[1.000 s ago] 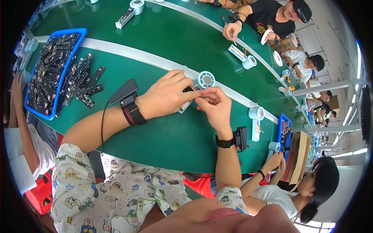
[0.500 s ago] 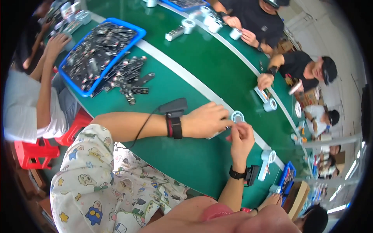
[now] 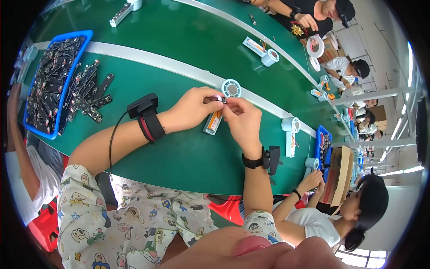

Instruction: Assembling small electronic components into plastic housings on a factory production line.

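My left hand [image 3: 197, 106] and my right hand [image 3: 244, 121] meet over the green table, fingertips pinched together at a small dark part [image 3: 221, 99] with shiny bits. Fingers cover most of that part, so its full shape is hidden. Just beyond the fingertips lies the round, ringed head of a light-blue housing [image 3: 231, 88]. Its straight handle runs beneath my hands toward me, with an orange-and-white labelled block [image 3: 214, 122] in it. Each of my wrists wears a black strap with a dark device; a cable hangs from the left one.
At left, a blue tray [image 3: 59, 85] is heaped with black circuit boards, with a loose pile of boards [image 3: 89, 96] beside it. Similar housings [image 3: 291, 125] lie to the right and across the pale strip [image 3: 156, 57]. A co-worker [image 3: 309, 219] sits at right near a cardboard box [image 3: 339, 175].
The view has swung, so the tray and hands sit further left. Both hands remain close together by the housing, the fingertips now meeting at the small dark part. The labelled handle shows more.
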The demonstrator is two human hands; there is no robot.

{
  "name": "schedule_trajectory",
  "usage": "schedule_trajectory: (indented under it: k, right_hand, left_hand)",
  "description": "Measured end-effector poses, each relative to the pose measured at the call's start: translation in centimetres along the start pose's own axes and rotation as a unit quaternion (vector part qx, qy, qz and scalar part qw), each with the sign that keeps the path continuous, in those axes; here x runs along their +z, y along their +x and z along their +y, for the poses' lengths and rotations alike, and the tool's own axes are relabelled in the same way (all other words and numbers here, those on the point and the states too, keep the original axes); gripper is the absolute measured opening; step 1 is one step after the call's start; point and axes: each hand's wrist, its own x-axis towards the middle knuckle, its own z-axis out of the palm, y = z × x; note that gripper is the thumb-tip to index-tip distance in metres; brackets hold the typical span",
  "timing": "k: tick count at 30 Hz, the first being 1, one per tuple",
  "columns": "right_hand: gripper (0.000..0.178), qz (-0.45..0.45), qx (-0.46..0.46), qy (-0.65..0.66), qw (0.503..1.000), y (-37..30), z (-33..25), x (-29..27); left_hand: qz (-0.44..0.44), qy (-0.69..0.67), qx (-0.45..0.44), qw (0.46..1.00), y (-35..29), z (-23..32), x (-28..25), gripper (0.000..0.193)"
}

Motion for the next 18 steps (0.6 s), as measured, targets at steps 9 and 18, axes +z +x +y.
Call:
schedule_trajectory:
  k: [9, 18]
  right_hand:
    - [0.017, 0.088, -0.243, -0.232, 0.938, 0.1, 1.9, 0.7]
    - [0.011, 0.062, -0.222, -0.341, 0.911, -0.4, -1.0, 1.0]
  left_hand:
    - [0.012, -0.014, -0.034, 0.999, -1.3, -0.7, 1.0, 0.031]
    - [0.010, -0.070, -0.149, 0.986, -0.4, 0.2, 0.2, 0.029]
